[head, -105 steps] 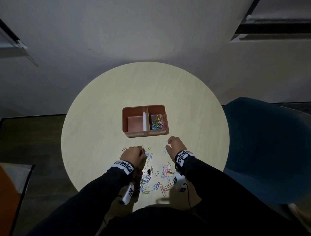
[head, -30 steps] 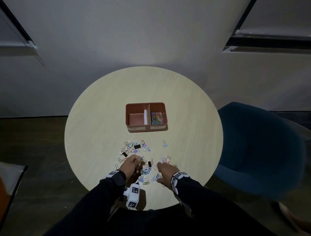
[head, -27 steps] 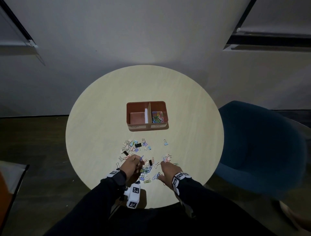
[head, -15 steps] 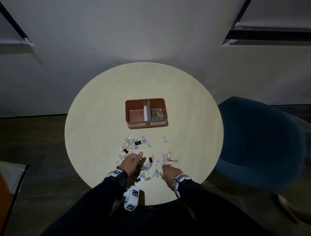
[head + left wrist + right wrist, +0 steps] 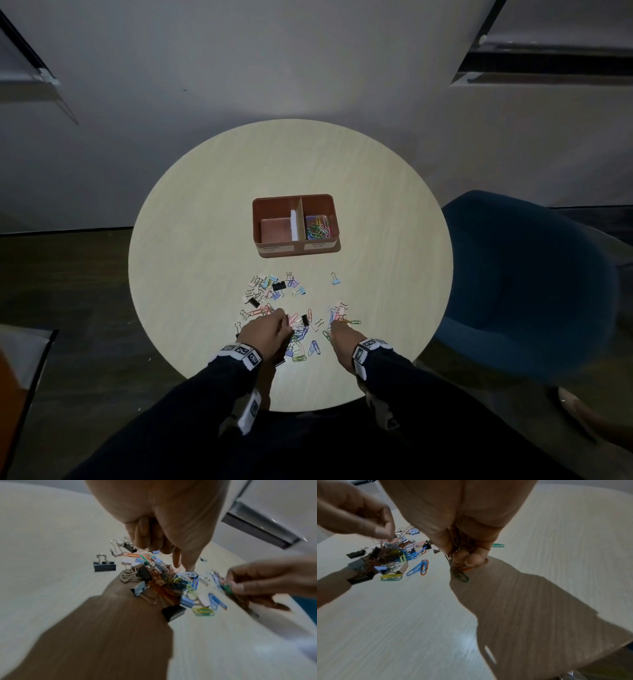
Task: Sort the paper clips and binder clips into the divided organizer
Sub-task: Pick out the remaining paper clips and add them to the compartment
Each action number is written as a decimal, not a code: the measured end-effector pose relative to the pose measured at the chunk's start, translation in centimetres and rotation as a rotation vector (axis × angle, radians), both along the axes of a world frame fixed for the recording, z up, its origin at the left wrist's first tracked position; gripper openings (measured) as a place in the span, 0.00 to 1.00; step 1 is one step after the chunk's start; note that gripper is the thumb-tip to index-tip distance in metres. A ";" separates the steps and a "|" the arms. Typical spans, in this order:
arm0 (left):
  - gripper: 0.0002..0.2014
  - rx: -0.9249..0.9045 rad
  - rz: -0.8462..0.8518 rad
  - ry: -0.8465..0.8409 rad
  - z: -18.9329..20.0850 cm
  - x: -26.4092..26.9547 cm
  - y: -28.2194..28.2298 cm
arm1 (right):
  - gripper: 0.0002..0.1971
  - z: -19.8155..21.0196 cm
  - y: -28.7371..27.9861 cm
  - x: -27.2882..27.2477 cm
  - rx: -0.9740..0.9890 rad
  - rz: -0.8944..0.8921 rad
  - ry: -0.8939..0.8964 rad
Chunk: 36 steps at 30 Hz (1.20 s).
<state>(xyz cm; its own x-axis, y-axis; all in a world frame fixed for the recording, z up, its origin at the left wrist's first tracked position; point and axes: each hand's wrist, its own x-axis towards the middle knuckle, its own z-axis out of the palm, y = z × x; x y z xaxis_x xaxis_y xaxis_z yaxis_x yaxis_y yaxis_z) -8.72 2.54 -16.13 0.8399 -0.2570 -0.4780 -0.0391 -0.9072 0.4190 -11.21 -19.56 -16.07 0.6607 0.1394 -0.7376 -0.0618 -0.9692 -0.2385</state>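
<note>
The brown divided organizer [image 5: 294,247] stands mid-table. Its right compartment holds coloured paper clips [image 5: 318,226]; the left shows only a white card against the divider. A mixed pile of paper clips and binder clips [image 5: 298,335] [image 5: 163,580] lies near the front edge. My left hand [image 5: 284,320] [image 5: 184,566] dips into it, fingers curled, thumb and index tips pinching at a paper clip. My right hand [image 5: 334,327] [image 5: 467,561] grips a small bunch of paper clips, and a green paper clip [image 5: 460,576] dangles below the fingers.
More binder clips [image 5: 270,287] are scattered between the pile and the organizer, with one blue binder clip [image 5: 335,279] apart to the right. The round pale table [image 5: 205,240] ends just behind my wrists. A dark blue chair [image 5: 531,274] stands at the right.
Both hands drew back from near the organizer to the pile by the front edge. Over the last second they have stayed there, fingers working among the clips.
</note>
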 end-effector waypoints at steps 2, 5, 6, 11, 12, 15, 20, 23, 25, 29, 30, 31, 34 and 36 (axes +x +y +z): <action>0.10 0.091 -0.139 -0.017 0.1 0.1 -0.2 | 0.24 0.1 -0.1 0.3 0.024 -0.010 -0.023; 0.16 0.174 -0.258 -0.014 -0.4 0.3 -0.4 | 0.16 0.7 0.0 0.9 0.059 -0.012 -0.032; 0.16 0.192 -0.272 -0.019 -0.5 0.3 -0.5 | 0.14 0.9 0.0 1.1 0.078 -0.009 -0.038; 0.08 0.205 -0.288 -0.018 -0.9 0.3 -1.3 | 0.08 1.3 0.3 2.2 0.125 -0.063 -0.069; 0.08 0.202 -0.288 -0.013 -0.9 0.3 -1.4 | 0.08 1.3 0.4 2.3 0.140 -0.079 -0.067; 0.09 0.177 -0.266 -0.007 -0.9 0.3 -1.5 | 0.10 1.1 0.5 2.6 0.188 -0.108 -0.066; 0.15 0.117 -0.227 -0.030 -0.3 1.0 -1.3 | 0.07 1.8 1.0 3.3 0.205 -0.183 -0.129; 0.14 0.092 -0.235 -0.070 0.6 1.8 -1.2 | 0.09 2.5 1.4 4.1 0.228 -0.220 -0.150; 0.13 0.047 -0.216 -0.081 1.4 2.3 -1.0 | 0.09 2.7 1.6 4.6 0.274 -0.258 -0.143; 0.11 -0.053 -0.180 -0.114 2.8 3.5 -1.3 | 0.10 4.2 1.5 6.1 0.336 -0.300 -0.178; 0.11 -0.078 -0.164 -0.128 3.1 3.8 -1.4 | 0.10 4.8 1.4 6.5 0.361 -0.305 -0.190; 0.11 -0.104 -0.147 -0.138 3.6 4.1 -1.5 | 0.10 5.3 1.4 7.0 0.385 -0.322 -0.198; 0.11 -0.170 -0.094 -0.164 4.9 5.4 -1.9 | 0.06 6.6 1.4 8.6 0.478 -0.416 -0.236; 0.12 -0.204 -0.050 -0.193 5.7 6.5 -2.3 | 0.05 7.4 1.3 10.0 0.525 -0.449 -0.281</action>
<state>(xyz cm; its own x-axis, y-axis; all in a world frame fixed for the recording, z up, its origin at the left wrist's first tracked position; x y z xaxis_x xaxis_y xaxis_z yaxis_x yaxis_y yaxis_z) -2.21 0.22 -10.40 0.8943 -0.3746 -0.2448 -0.1779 -0.7996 0.5736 -1.17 -18.22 -8.69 0.8909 0.0992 -0.4432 -0.2936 -0.6189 -0.7285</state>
